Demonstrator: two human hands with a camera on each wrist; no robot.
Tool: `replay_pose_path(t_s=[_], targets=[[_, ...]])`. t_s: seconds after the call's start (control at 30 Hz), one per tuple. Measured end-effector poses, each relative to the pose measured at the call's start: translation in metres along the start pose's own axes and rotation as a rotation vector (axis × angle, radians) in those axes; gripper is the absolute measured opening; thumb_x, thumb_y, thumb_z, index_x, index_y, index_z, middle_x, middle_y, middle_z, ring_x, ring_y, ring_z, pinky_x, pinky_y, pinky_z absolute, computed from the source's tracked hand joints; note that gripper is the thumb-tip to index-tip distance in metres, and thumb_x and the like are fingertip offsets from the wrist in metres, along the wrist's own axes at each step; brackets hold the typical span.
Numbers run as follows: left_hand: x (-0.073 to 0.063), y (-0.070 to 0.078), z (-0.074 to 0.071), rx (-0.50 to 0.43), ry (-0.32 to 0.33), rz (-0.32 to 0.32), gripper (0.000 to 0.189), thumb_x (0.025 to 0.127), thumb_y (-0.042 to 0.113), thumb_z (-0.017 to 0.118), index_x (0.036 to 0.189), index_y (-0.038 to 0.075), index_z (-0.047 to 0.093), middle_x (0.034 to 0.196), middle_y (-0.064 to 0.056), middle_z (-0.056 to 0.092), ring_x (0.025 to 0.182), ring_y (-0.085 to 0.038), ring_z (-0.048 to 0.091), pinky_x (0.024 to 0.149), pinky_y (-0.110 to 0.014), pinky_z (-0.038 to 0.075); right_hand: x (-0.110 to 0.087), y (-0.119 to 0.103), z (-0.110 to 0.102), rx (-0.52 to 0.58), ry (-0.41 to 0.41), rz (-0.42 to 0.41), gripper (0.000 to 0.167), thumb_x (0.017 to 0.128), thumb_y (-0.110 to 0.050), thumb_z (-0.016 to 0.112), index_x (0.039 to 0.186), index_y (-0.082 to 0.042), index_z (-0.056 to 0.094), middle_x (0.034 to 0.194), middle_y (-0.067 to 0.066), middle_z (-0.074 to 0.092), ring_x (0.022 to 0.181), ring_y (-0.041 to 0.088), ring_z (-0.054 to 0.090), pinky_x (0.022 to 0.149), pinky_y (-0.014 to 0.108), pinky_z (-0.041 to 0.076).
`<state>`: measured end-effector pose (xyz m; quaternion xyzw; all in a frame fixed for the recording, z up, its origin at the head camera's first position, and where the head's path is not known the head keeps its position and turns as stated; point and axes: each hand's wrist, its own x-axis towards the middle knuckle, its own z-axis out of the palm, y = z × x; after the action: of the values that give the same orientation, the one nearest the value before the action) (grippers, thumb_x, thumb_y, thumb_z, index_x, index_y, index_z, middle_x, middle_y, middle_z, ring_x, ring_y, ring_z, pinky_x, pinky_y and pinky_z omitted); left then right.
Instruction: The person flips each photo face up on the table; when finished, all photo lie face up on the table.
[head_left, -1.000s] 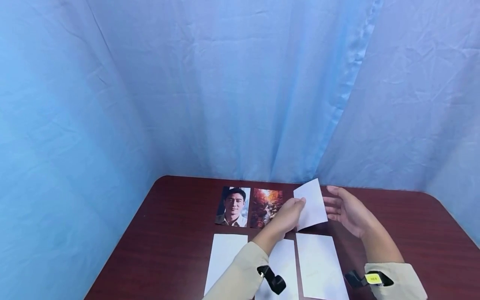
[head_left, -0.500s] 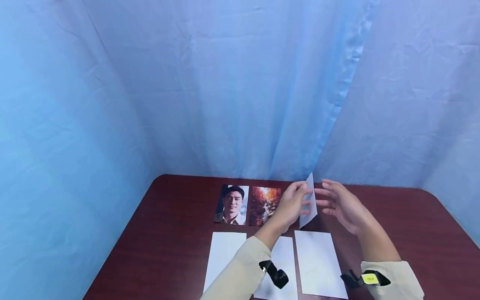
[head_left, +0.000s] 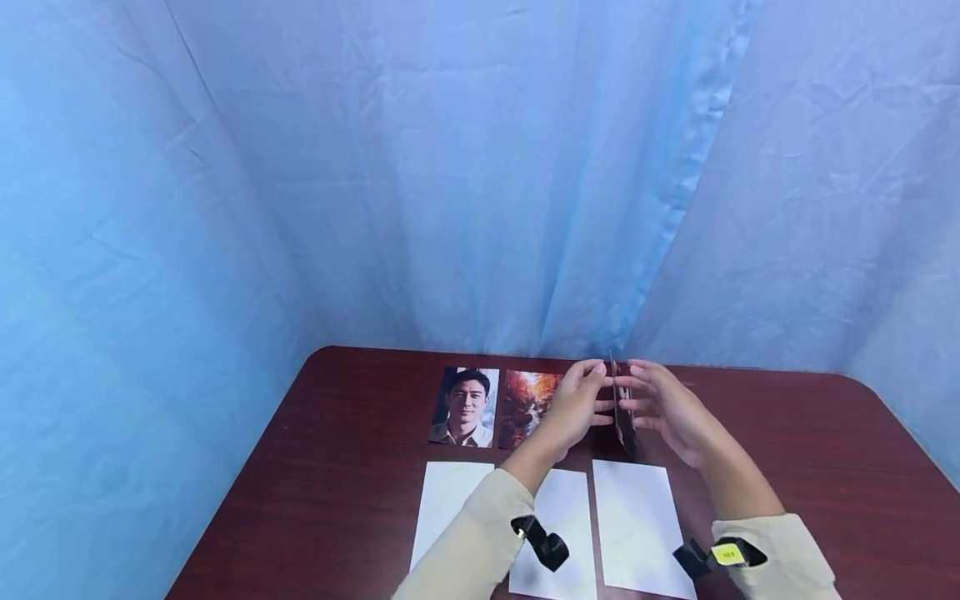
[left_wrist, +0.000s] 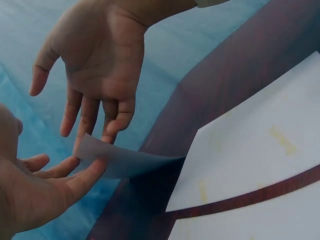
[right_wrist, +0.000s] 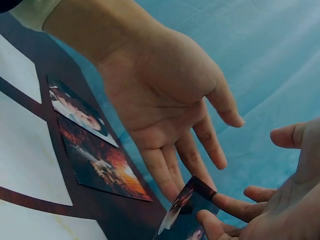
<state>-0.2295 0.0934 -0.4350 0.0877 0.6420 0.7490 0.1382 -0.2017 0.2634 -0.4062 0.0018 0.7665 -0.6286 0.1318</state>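
A photo card [head_left: 622, 421] stands nearly edge-on at the back of the table, between my two hands. My left hand [head_left: 572, 410] is on its left, with extended fingertips against the white back of the card [left_wrist: 132, 164]. My right hand [head_left: 675, 412] is on the other side, its outstretched fingertips meeting the card too. Dark picture colours show on the card [right_wrist: 176, 217] in the right wrist view; fingers cover part of it. Neither thumb appears to clamp the card. Left of my hands lie a portrait photo [head_left: 465, 407] and an autumn stream photo [head_left: 527, 400], both face up.
Closer to me lie three white cards: a left one [head_left: 450, 500], a middle one [head_left: 558, 525] partly behind my left forearm, and a right one [head_left: 641, 525]. The dark red-brown table [head_left: 330, 475] ends at a blue curtain [head_left: 480, 208].
The card has turned from showing its white back to standing edge-on, its picture side facing right. The left hand's earlier thumb pinch has given way to extended fingers; the right hand has come closer.
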Motion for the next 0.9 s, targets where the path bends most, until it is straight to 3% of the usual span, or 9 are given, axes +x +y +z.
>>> replay_pose_path(t_s=[0.1, 0.2, 0.27, 0.37, 0.5, 0.63, 0.8, 0.9], targets=[[0.001, 0.000, -0.006, 0.030, -0.018, -0.024, 0.051, 0.113, 0.040, 0.046, 0.151, 0.007, 0.049, 0.140, -0.021, 0.066, 0.116, -0.047, 0.073, 0.097, -0.057, 0.062, 0.006, 0.005, 0.004, 0.014, -0.017, 0.008, 0.075, 0.114, -0.053, 0.027, 0.168, -0.005, 0.007, 0.169, 0.029, 0.028, 0.135, 0.029, 0.051, 0.108, 0.041, 0.050], [0.004, -0.002, -0.011, 0.066, -0.027, -0.050, 0.052, 0.113, 0.042, 0.045, 0.151, 0.006, 0.049, 0.141, -0.023, 0.065, 0.119, -0.046, 0.071, 0.099, -0.058, 0.061, 0.013, 0.012, 0.006, 0.036, -0.039, 0.025, 0.075, 0.114, -0.052, 0.026, 0.168, -0.003, 0.006, 0.170, 0.031, 0.023, 0.153, 0.049, 0.030, 0.123, 0.061, 0.034], [0.006, -0.005, -0.013, 0.092, -0.025, -0.069, 0.051, 0.113, 0.042, 0.045, 0.150, 0.007, 0.050, 0.141, -0.023, 0.065, 0.121, -0.045, 0.070, 0.099, -0.059, 0.060, 0.018, 0.016, 0.007, 0.036, -0.052, 0.040, 0.075, 0.114, -0.050, 0.026, 0.167, -0.002, 0.006, 0.171, 0.033, 0.021, 0.159, 0.054, 0.016, 0.127, 0.071, 0.020], [0.008, -0.010, -0.017, 0.157, -0.018, -0.096, 0.050, 0.113, 0.043, 0.044, 0.148, 0.008, 0.052, 0.139, -0.023, 0.067, 0.118, -0.043, 0.072, 0.091, -0.053, 0.064, 0.024, 0.023, 0.010, -0.008, -0.056, 0.070, 0.075, 0.113, -0.050, 0.026, 0.166, 0.000, 0.008, 0.170, 0.033, 0.024, 0.162, 0.053, 0.011, 0.127, 0.075, 0.011], [0.010, -0.015, -0.021, 0.253, -0.008, -0.121, 0.052, 0.113, 0.047, 0.043, 0.145, 0.008, 0.055, 0.134, -0.022, 0.071, 0.106, -0.041, 0.076, 0.067, -0.035, 0.057, 0.029, 0.030, 0.012, -0.074, -0.046, 0.090, 0.070, 0.112, -0.045, 0.025, 0.164, 0.001, 0.013, 0.167, 0.035, 0.031, 0.162, 0.051, 0.013, 0.126, 0.076, 0.011], [0.010, -0.016, -0.026, 0.290, 0.000, -0.133, 0.055, 0.111, 0.052, 0.043, 0.143, 0.009, 0.057, 0.134, -0.020, 0.070, 0.101, -0.039, 0.076, 0.061, -0.028, 0.047, 0.031, 0.033, 0.014, -0.092, -0.043, 0.086, 0.065, 0.113, -0.040, 0.024, 0.161, 0.003, 0.019, 0.165, 0.036, 0.033, 0.161, 0.050, 0.016, 0.125, 0.076, 0.013], [0.001, -0.009, -0.045, 0.255, -0.003, -0.121, 0.054, 0.113, 0.048, 0.043, 0.146, 0.006, 0.053, 0.144, -0.025, 0.062, 0.113, -0.044, 0.073, 0.073, -0.038, 0.062, 0.028, 0.029, 0.021, -0.053, 0.085, 0.027, 0.062, 0.113, -0.039, 0.026, 0.159, 0.002, 0.030, 0.159, 0.027, 0.050, 0.154, 0.045, 0.040, 0.124, 0.067, 0.027], [-0.009, -0.001, -0.068, 0.214, -0.005, -0.113, 0.054, 0.114, 0.042, 0.042, 0.151, 0.003, 0.049, 0.149, -0.029, 0.058, 0.124, -0.049, 0.068, 0.090, -0.051, 0.064, 0.021, 0.022, 0.030, 0.013, 0.110, -0.022, 0.061, 0.114, -0.038, 0.023, 0.160, 0.001, 0.032, 0.159, 0.023, 0.052, 0.138, 0.028, 0.059, 0.121, 0.051, 0.039]])
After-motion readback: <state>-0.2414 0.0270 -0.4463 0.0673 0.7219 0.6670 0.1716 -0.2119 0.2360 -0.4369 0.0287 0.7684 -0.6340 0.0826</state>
